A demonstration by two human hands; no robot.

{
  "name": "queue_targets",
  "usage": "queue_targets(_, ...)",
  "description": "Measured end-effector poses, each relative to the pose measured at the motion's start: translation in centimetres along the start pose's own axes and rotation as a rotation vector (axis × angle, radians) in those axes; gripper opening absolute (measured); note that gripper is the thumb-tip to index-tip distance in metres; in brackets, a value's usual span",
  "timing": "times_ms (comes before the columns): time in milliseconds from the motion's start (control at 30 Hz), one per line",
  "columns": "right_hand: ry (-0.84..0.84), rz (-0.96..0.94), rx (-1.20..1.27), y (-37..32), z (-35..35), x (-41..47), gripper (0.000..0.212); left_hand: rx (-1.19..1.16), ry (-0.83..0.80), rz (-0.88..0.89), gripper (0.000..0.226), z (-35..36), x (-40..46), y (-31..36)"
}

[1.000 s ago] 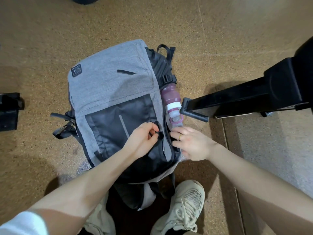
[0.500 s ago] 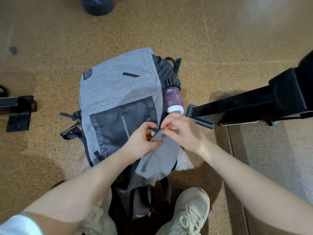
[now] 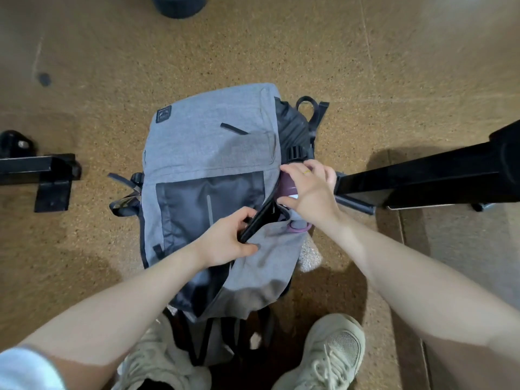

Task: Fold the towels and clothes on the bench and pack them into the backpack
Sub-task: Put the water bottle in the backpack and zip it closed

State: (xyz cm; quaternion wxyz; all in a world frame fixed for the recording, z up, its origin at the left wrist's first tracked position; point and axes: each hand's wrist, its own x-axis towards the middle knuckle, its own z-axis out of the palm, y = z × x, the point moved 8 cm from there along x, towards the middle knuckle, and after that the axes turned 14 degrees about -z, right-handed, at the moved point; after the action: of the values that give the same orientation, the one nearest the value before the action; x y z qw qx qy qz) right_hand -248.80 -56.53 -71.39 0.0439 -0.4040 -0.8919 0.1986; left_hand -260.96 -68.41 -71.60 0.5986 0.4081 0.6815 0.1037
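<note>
A grey backpack (image 3: pixel 208 153) with a dark front panel lies on the floor between my feet. My left hand (image 3: pixel 228 239) grips the edge of its opened side flap, holding the opening apart. A maroon water bottle (image 3: pixel 287 185) sits in the backpack's right side pocket. My right hand (image 3: pixel 309 187) rests over that bottle with the fingers spread; whether it grips it is unclear. No towels or clothes are in sight; the inside of the backpack is dark.
A black bench leg (image 3: pixel 422 178) runs in from the right, close to my right hand. Another black metal foot (image 3: pixel 47 178) lies on the left. A dark round object (image 3: pixel 178 5) sits at the top. My two pale sneakers (image 3: pixel 323 356) stand below the backpack.
The side flap has been pulled open wider. My right hand let go of the flap edge and moved up and right onto the bottle. My left hand kept its hold.
</note>
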Motion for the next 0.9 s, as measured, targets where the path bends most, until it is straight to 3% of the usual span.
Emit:
queue_targets(100,-0.033,0.039,0.025,-0.2,1.1,0.1,0.066,0.204,0.030,0.006,0.044,1.0,1.0,1.6)
queue_targets(267,-0.015,0.018,0.246,0.2,0.9,0.0,0.052,0.150,0.448,-0.062,0.047,-1.6,4.0,3.8)
queue_targets(467,-0.157,-0.022,0.285,0.2,1.9,0.2,0.045,0.149,0.520,-0.261,0.048,-1.0,6.9,2.6)
queue_targets(633,-0.025,0.003,0.255,1.1,2.9,0.2,0.037,0.363,0.516,-0.278,0.024,-0.9,8.8,2.3)
queue_targets(800,0.131,-0.001,-0.036,0.6,2.3,0.0,0.038,0.012,0.420,-0.162,0.005,-1.9,8.7,1.7)
queue_targets(900,0.153,0.047,-0.058,0.5,2.0,0.2,0.043,-0.335,0.256,-0.119,0.018,-2.1,8.2,1.7)
